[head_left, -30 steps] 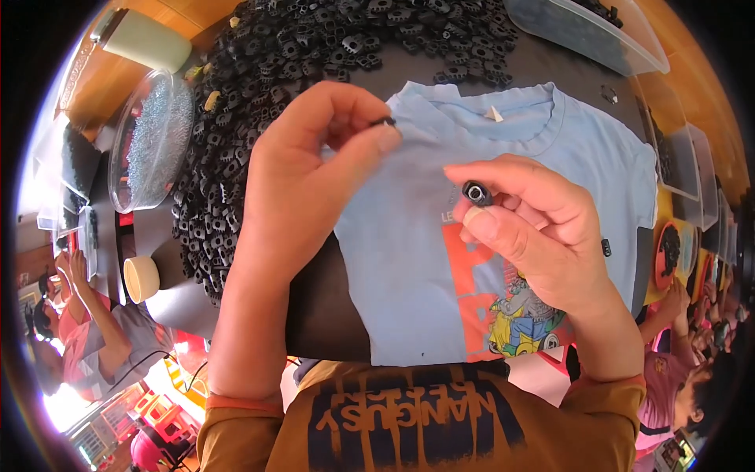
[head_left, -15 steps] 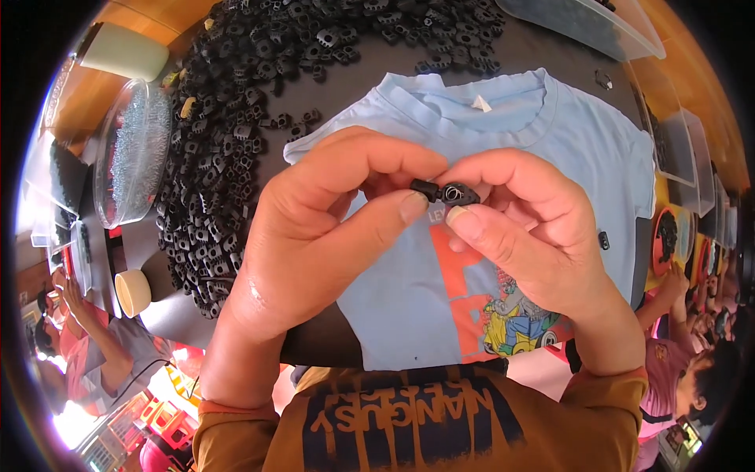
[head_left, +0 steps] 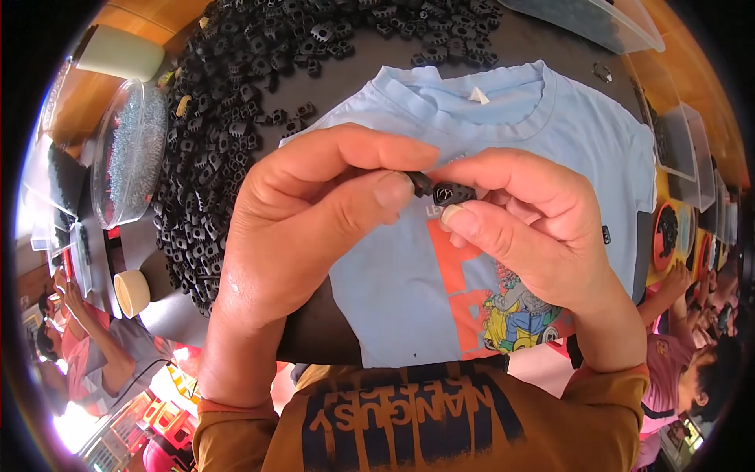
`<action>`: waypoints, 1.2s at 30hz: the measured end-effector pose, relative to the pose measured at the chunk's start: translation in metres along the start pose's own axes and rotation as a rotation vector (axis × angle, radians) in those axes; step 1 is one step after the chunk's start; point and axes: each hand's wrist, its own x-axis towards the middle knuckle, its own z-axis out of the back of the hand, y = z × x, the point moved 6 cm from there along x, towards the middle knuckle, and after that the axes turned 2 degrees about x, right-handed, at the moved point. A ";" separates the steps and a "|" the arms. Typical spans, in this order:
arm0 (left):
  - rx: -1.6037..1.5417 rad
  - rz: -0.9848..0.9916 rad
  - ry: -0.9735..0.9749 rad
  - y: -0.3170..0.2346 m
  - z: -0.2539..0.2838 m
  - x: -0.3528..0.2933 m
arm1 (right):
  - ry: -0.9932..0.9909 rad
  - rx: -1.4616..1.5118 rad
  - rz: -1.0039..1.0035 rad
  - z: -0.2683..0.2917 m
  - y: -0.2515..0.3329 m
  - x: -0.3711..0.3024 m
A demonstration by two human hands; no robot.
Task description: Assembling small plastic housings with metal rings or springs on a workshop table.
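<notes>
My left hand (head_left: 314,212) pinches a small black plastic hair-claw half (head_left: 421,183) between thumb and forefinger. Opposite it, my right hand (head_left: 519,228) grips another black hair-claw half (head_left: 454,193), and a small shiny spring (head_left: 444,193) sits at its inner side. The two halves are very close together; whether they touch is hard to tell. Both hands are above a light blue T-shirt (head_left: 385,291) spread on the dark table. One more small black piece (head_left: 605,234) lies on the shirt beyond my right hand.
A large heap of black clip pieces (head_left: 212,173) covers the table's left and far side. At left stand a clear tub of metallic springs (head_left: 134,157), a pale green container (head_left: 118,52) and a cream cup (head_left: 132,293). Clear bins (head_left: 590,23) stand far right. Other people work on both sides.
My left hand has shifted slightly left and tilted its half, opening a small gap between the two. The right hand's half has turned a little.
</notes>
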 end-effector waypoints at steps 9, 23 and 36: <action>-0.030 0.082 0.006 0.004 -0.004 -0.003 | -0.010 -0.252 0.111 0.003 0.004 0.001; 0.704 -0.418 0.058 -0.012 -0.016 -0.010 | -0.014 -0.524 0.223 0.001 0.008 0.000; 0.717 -0.464 0.036 -0.010 -0.021 -0.013 | -0.049 0.192 -0.160 0.003 -0.009 -0.003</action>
